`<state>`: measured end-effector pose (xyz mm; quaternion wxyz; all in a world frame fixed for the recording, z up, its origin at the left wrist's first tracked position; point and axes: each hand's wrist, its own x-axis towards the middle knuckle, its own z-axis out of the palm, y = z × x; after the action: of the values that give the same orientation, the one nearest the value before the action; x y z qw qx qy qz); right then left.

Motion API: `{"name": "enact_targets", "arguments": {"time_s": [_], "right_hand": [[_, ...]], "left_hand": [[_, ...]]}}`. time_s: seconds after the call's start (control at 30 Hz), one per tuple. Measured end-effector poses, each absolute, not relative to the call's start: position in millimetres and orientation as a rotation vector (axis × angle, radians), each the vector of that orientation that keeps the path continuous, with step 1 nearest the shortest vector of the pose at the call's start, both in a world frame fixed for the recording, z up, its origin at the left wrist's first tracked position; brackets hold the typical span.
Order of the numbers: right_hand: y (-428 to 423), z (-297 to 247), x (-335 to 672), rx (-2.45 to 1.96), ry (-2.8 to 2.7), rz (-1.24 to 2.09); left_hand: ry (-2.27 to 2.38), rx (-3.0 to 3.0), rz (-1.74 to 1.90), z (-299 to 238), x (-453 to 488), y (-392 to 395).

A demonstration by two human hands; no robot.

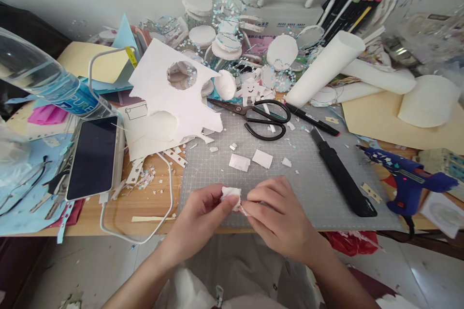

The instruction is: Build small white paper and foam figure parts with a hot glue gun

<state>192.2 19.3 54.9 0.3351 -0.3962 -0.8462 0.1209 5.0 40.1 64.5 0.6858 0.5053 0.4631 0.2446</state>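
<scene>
My left hand (pixel 208 215) pinches a small white piece of paper or foam (pixel 231 193) between thumb and fingers, just over the mat's front edge. At the piece's right edge, the fingertips of my right hand (pixel 277 215) are closed together on its lower corner. The exact grip there is partly hidden. On the grey cutting mat (pixel 210 183) beyond my hands lie a white rectangle (pixel 239 162) and another white rectangle (pixel 262 158), with small scraps around them. Farther back rest black-handled scissors (pixel 266 118) and a small white cutout with a smiling face (pixel 250 91).
A black utility knife (pixel 342 174) lies on the mat's right side, its blade out. Farther right is a blue glue gun (pixel 406 174). A phone (pixel 93 157), a white cable (pixel 170 193) and a tilted water bottle (pixel 54 77) are left. White foam sheet (pixel 159 72) and paper rolls (pixel 326 67) crowd the back.
</scene>
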Motion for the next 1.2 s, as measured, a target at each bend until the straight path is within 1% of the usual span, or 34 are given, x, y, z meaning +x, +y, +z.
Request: {"name": "enact_targets", "arguments": {"time_s": [0.17, 0.23, 0.33, 0.47, 0.6, 0.7, 0.77, 0.83, 0.9, 0.97, 1.03, 1.2], "right_hand": [[17, 56, 190, -0.964, -2.233, 0.210], [16, 58, 190, -0.938, -2.205, 0.253], [14, 58, 193, -0.942, -2.108, 0.407], [13, 53, 197, -1.084, -2.013, 0.584], [15, 43, 195, -1.215, -2.115, 0.681], [16, 40, 192, -1.278, -2.212, 0.737], [16, 39, 191, -1.322, -2.237, 0.760], [16, 40, 194, -1.356, -2.221, 0.785], [15, 41, 199, -1.369, -2.173, 0.822], [13, 40, 204, -1.374, -2.118, 0.858], [11, 39, 208, -1.376, -2.074, 0.873], [9, 34, 208, -1.380, -1.987, 0.966]], "left_hand": [[1.009, 0.948, 0.562, 65, 7, 41], [1.034, 0.884, 0.570, 64, 5, 42], [1.111, 0.887, 0.630, 61, -3, 45], [1.342, 1.172, 0.836, 59, -25, 56], [1.522, 1.426, 0.997, 58, -50, 73], [1.638, 1.632, 1.024, 57, -64, 87], [1.750, 1.883, 0.991, 56, -70, 93], [1.861, 2.131, 0.957, 55, -71, 93], [1.929, 2.277, 0.999, 54, -67, 86], [1.901, 2.314, 1.086, 53, -58, 72], [1.738, 2.310, 1.119, 51, -44, 56], [1.177, 2.175, 0.802, 47, -2, 32]]}}
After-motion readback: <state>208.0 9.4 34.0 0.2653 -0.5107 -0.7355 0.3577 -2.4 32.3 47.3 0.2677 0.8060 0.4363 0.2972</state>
